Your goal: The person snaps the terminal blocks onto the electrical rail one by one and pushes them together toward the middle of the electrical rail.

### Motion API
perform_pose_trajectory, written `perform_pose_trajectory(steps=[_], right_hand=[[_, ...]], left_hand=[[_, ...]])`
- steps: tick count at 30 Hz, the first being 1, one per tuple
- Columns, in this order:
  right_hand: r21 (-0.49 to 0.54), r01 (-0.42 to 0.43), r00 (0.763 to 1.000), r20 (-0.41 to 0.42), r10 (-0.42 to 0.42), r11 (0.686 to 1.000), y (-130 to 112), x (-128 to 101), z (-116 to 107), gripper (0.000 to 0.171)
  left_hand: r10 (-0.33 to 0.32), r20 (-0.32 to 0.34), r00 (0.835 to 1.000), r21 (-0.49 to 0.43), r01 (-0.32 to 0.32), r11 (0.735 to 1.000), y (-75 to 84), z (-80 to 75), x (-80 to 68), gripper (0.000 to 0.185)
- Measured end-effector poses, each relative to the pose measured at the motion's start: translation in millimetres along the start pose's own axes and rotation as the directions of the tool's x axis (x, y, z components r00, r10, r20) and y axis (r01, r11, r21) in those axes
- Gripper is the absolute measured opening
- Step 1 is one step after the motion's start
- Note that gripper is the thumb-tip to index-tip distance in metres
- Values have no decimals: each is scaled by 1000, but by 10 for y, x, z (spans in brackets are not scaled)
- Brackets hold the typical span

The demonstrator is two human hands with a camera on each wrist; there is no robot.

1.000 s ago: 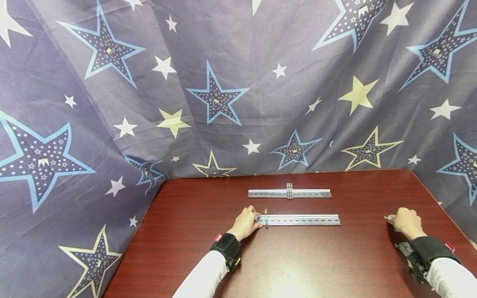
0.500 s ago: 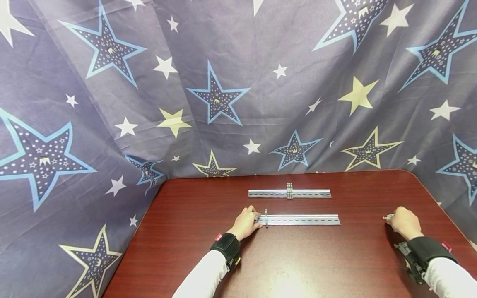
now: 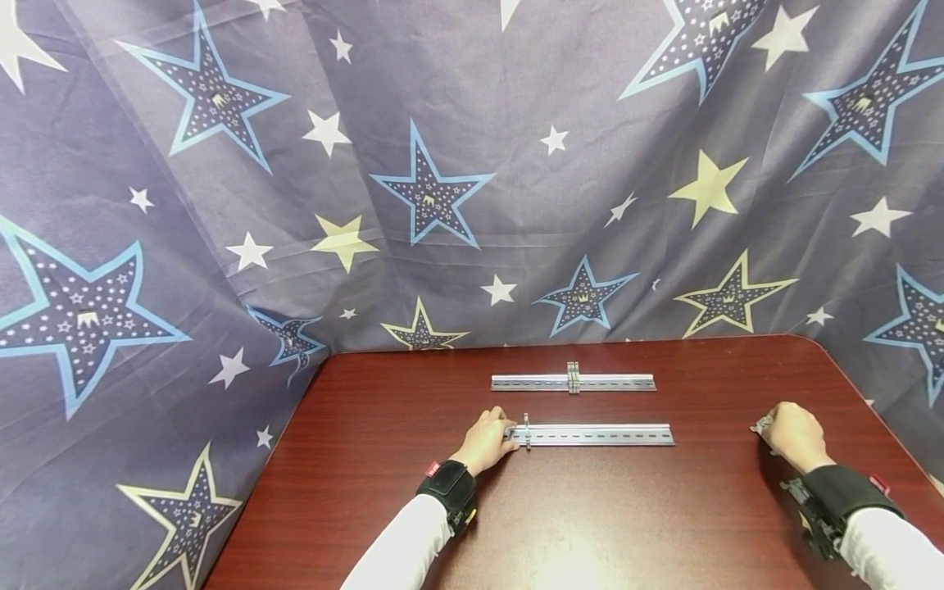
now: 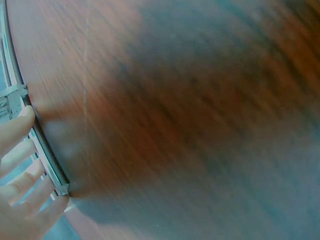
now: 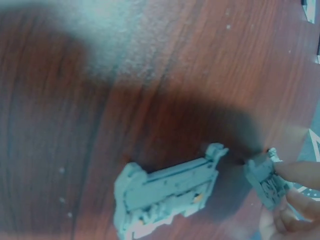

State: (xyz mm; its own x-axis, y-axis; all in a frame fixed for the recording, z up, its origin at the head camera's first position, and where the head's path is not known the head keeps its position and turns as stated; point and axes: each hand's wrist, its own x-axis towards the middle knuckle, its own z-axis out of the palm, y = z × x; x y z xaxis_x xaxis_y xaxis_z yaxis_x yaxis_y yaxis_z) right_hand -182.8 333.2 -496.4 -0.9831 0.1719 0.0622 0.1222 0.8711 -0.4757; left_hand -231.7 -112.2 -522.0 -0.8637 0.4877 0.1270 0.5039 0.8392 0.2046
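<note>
I take the near rail as my reference; it lies flat on the dark red table, running left to right. My left hand sits at the rail's left end, fingers curled onto that end and holding it. The left wrist view confirms fingertips against the rail's edge. A small clip stands upright on the rail, just beside the left hand.

My right hand is well apart from the rail, off its right end, near the table's right edge. It pinches a small grey terminal piece between fingertips, the grip narrow. The right wrist view shows this held piece just above the table, and a second, larger grey terminal block lying flat on the wood just beside it, not touching the fingers.

A far rail lies parallel behind the near rail, carrying a few blocks at its middle. A star-patterned cloth hangs behind the table.
</note>
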Motion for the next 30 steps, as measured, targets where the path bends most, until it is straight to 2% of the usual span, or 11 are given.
perform_pose_trajectory(steps=[9, 16, 30], right_hand=[[-1, -30, 997, 70, 30, 1000, -86, 29, -32, 16], [-4, -41, 996, 84, 41, 999, -87, 22, -52, 20], [-9, 42, 998, 52, -41, 999, -262, 60, -19, 18]], left_hand=[[-1, -2, 1000, -8, 1, 1000, -1, -6, -4, 30], [1, -11, 1000, -7, -1, 1000, -7, 8, 7, 30], [-2, -5, 1000, -2, 2, 1000, -17, 27, 3, 30]])
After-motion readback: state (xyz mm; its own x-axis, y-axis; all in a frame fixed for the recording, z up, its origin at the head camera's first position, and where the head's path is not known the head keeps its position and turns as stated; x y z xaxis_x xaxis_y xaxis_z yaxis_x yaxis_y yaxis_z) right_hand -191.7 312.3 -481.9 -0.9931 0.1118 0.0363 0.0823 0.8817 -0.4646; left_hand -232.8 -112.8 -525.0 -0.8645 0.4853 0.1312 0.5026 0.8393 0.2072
